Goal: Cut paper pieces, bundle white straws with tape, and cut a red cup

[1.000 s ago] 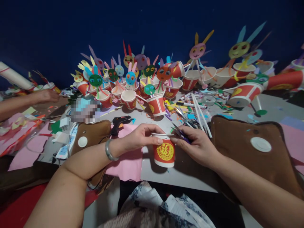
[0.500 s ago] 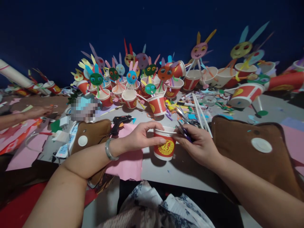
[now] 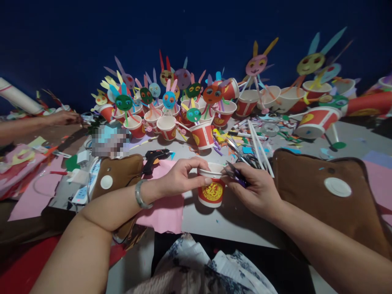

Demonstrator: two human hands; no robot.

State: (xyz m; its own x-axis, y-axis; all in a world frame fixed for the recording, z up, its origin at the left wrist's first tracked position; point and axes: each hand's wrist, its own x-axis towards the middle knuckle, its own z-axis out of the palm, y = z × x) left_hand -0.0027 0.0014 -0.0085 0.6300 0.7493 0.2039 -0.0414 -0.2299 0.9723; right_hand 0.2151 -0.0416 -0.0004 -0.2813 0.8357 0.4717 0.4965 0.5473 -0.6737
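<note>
A red paper cup (image 3: 211,192) with a yellow emblem and a white rim stands upright over the table in front of me. My left hand (image 3: 186,175) grips it from the left, thumb on the outside wall and fingers at the rim. On the other side my right hand (image 3: 255,188) is closed around purple-handled scissors (image 3: 237,176), their dark blades at the cup's right rim. How far the blades reach into the paper I cannot tell. Pink paper (image 3: 167,212) lies under my left wrist.
Behind the cup stand several paper cups with rabbit faces (image 3: 169,100). A black glue gun (image 3: 153,159) lies at left near a power strip (image 3: 88,179). Brown cushion-like pads (image 3: 306,196) flank me. Markers and scraps fill the middle. Another person's hand (image 3: 65,117) reaches in at far left.
The scissors have shifted slightly left against the cup's rim, their blades drawn closer together. At far left, the other person's hand has moved up and away toward the cups.
</note>
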